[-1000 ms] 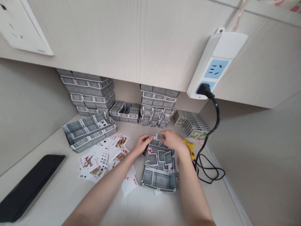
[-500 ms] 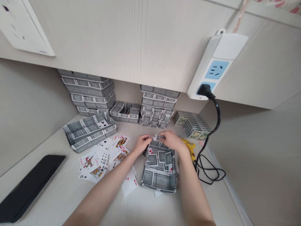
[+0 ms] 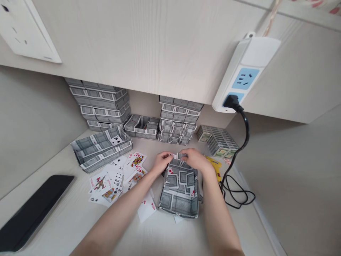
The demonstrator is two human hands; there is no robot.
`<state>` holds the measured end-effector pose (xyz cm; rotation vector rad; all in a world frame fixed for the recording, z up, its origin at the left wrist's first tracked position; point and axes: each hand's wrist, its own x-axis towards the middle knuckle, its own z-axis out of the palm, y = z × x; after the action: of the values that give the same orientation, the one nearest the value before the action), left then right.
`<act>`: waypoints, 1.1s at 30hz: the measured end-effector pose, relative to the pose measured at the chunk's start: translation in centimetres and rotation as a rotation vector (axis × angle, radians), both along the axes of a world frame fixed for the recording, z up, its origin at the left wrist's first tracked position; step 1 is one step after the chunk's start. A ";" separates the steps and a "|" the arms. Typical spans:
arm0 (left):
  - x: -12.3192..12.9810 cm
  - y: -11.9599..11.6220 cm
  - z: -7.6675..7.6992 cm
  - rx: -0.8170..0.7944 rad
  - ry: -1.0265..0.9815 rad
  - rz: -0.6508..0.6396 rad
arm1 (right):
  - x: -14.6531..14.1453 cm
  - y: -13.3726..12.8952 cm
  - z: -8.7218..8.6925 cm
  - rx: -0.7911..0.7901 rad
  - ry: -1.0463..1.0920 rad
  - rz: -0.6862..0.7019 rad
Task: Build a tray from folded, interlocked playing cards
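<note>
In front of me lies an open box made of playing cards (image 3: 181, 204), with patterned card backs on its walls and floor. My left hand (image 3: 162, 161) pinches the left part of its far end, thumb and fingers together. At the right part of that same end, my right hand (image 3: 195, 159) grips a small folded playing card (image 3: 182, 155) standing at the rim. Loose playing cards (image 3: 114, 181) are spread face up left of the box, partly beneath my left forearm. A yellow glue gun (image 3: 215, 166) lies behind my right wrist, partly hidden.
A longer card box (image 3: 103, 145) sits at the left. Stacked card boxes (image 3: 103, 106) and another stack (image 3: 179, 119) stand at the back, with bundled decks (image 3: 221, 140) at right. A black cable (image 3: 246, 142) hangs from the power strip (image 3: 247, 71); a black object (image 3: 34, 209) lies far left.
The near end of the card box has shifted slightly to the left. Both hands keep their grip at the far end.
</note>
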<state>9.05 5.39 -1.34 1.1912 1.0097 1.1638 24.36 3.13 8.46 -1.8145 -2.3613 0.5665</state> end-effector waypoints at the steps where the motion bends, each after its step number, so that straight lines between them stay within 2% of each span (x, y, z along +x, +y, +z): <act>1: 0.0 0.0 -0.1 0.002 0.001 0.004 | -0.1 0.0 0.1 0.006 -0.003 0.006; 13: -0.1 0.0 -0.1 0.105 0.063 0.035 | -0.7 -0.1 -0.2 0.077 -0.112 0.008; 18: -0.1 0.1 -0.2 0.110 0.047 0.029 | -0.7 0.0 -0.2 0.054 -0.078 0.012; 25: -0.2 0.7 0.1 0.081 0.006 -0.084 | -0.7 -0.1 0.1 0.045 0.001 0.013; 33: -0.1 0.7 0.0 0.086 0.029 -0.066 | -0.5 0.0 0.1 0.026 0.022 0.019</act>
<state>8.98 6.04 -1.31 1.3034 0.9434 1.1508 23.82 3.10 8.56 -1.7678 -2.3630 0.5519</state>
